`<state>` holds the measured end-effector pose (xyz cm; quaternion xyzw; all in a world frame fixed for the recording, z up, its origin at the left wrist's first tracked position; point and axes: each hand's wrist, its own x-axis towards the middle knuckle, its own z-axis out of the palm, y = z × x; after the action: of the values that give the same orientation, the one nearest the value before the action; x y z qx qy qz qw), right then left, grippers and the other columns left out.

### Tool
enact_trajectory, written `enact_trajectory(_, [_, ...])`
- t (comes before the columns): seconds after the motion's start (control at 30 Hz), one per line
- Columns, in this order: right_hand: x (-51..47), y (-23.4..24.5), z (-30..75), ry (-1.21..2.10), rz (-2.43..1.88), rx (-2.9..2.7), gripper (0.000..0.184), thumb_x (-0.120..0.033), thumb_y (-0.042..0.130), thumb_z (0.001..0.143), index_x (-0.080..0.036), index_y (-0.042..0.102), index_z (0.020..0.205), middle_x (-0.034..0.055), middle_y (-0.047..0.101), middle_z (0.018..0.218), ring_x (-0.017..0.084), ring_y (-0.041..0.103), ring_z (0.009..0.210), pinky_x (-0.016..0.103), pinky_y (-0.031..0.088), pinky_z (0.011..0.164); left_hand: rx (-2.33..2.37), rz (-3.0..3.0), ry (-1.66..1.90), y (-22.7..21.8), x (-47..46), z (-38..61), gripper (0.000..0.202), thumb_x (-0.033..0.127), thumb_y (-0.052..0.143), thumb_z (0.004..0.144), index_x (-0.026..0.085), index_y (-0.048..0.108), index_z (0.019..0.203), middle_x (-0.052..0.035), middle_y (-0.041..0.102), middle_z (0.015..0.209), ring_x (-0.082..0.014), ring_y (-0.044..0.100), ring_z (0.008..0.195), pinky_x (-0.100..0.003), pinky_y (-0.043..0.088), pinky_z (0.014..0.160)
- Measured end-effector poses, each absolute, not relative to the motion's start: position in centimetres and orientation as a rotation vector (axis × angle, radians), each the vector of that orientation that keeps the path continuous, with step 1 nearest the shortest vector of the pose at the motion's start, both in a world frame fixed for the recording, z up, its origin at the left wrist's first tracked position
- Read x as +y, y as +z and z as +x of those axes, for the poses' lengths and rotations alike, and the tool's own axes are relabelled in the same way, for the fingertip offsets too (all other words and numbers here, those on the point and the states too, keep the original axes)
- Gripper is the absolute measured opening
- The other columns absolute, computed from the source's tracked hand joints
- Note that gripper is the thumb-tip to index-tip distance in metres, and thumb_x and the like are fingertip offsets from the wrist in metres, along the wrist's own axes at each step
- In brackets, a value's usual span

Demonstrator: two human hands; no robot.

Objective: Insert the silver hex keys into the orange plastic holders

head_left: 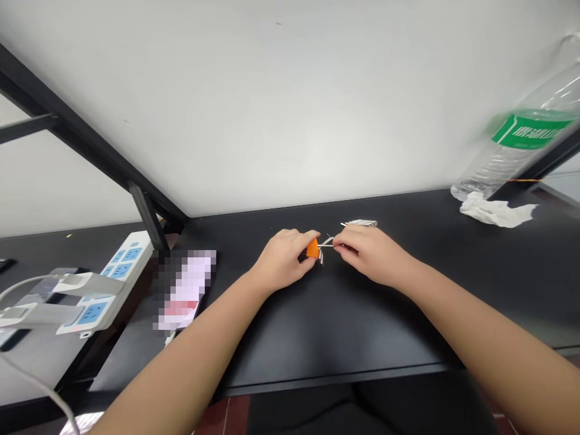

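My left hand [286,257] is closed around a small orange hex key holder [312,248] above the black tabletop. Thin metal pieces stick out from the holder's right side. With thumb and fingertips, my right hand [369,248] pinches one thin silver hex key [325,245], which reaches to the orange holder. Whether its end sits inside the holder or only touches it, I cannot tell. Just behind my right hand, several silver L-shaped hex keys [362,223] lie side by side on the table, partly hidden by that hand.
On the black table [317,338], a phone [188,290] with a blurred screen lies left of my forearm. Further left is a white power strip [109,278] with plugged-in chargers. A clear bottle [521,145] with a green label and a crumpled tissue [496,209] are at the right, near the wall.
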<state>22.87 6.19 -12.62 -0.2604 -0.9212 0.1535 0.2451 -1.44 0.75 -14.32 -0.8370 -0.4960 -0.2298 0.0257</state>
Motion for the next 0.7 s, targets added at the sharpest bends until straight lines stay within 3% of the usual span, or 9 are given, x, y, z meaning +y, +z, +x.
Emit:
enact_trajectory(0.1, [5.9, -12.3, 22.7, 0.471, -0.658, -2.476, 0.018, -0.021, 0.052, 0.101, -0.017, 0.069, 0.096, 0.0056, 0.067, 0.091, 0.015, 0.059, 0.081, 0.027, 0.044, 0.075, -1.582, -2.643, -0.640, -14.0, 0.7, -1.1, 0.036, 0.026, 0.063, 0.087, 0.021, 0.060, 0.123, -0.0012, 0.069, 0.088, -0.0185, 0.063, 0.082, -0.037, 0.050, 0.087])
enact_trajectory(0.27, [5.4, -12.3, 21.9, 0.744, -0.594, -2.450, 0.019, -0.020, 0.056, 0.100, -0.019, 0.074, 0.101, 0.0045, 0.070, 0.095, 0.014, 0.063, 0.087, 0.027, 0.049, 0.082, -1.583, -2.733, -0.673, -13.7, 0.3, -0.3, 0.027, 0.027, 0.067, 0.084, 0.024, 0.064, 0.110, 0.0000, 0.069, 0.091, -0.0175, 0.065, 0.093, -0.045, 0.035, 0.117])
enact_trajectory(0.4, [5.6, -12.4, 21.9, 0.896, -0.506, -2.457, 0.021, -0.025, 0.057, 0.101, -0.021, 0.078, 0.104, 0.0046, 0.069, 0.099, 0.014, 0.064, 0.092, 0.028, 0.051, 0.087, -1.546, -2.815, -0.749, -13.9, 0.1, -0.1, 0.026, 0.031, 0.068, 0.086, 0.025, 0.065, 0.111, -0.0009, 0.071, 0.103, -0.0190, 0.065, 0.106, -0.047, 0.028, 0.122])
enact_trajectory(0.5, [5.8, -12.5, 22.0, 1.122, -0.521, -2.373, 0.026, -0.031, 0.055, 0.102, -0.020, 0.077, 0.112, 0.0061, 0.068, 0.103, 0.013, 0.065, 0.087, 0.029, 0.054, 0.084, -1.542, -2.830, -0.821, -13.9, 0.2, -0.3, 0.037, 0.029, 0.068, 0.085, 0.024, 0.062, 0.121, -0.0014, 0.071, 0.103, -0.0180, 0.066, 0.101, -0.045, 0.033, 0.119])
enact_trajectory(0.6, [6.0, -12.9, 21.8, 1.345, -0.570, -2.251, 0.030, -0.034, 0.054, 0.102, -0.019, 0.077, 0.113, 0.0069, 0.069, 0.102, 0.013, 0.065, 0.079, 0.027, 0.056, 0.075, -1.496, -2.864, -0.862, -14.0, 0.3, -0.5, 0.043, 0.026, 0.066, 0.086, 0.024, 0.060, 0.129, -0.0012, 0.071, 0.095, -0.0175, 0.065, 0.093, -0.040, 0.045, 0.107])
enact_trajectory(0.7, [6.1, -13.4, 21.6, 1.280, -0.563, -2.261, 0.025, -0.032, 0.059, 0.099, -0.020, 0.079, 0.110, 0.0060, 0.071, 0.100, 0.014, 0.066, 0.089, 0.028, 0.054, 0.082, -1.504, -2.895, -0.924, -14.2, 0.3, -0.5, 0.047, 0.023, 0.067, 0.085, 0.024, 0.060, 0.132, -0.0015, 0.071, 0.100, -0.0176, 0.063, 0.096, -0.034, 0.050, 0.095])
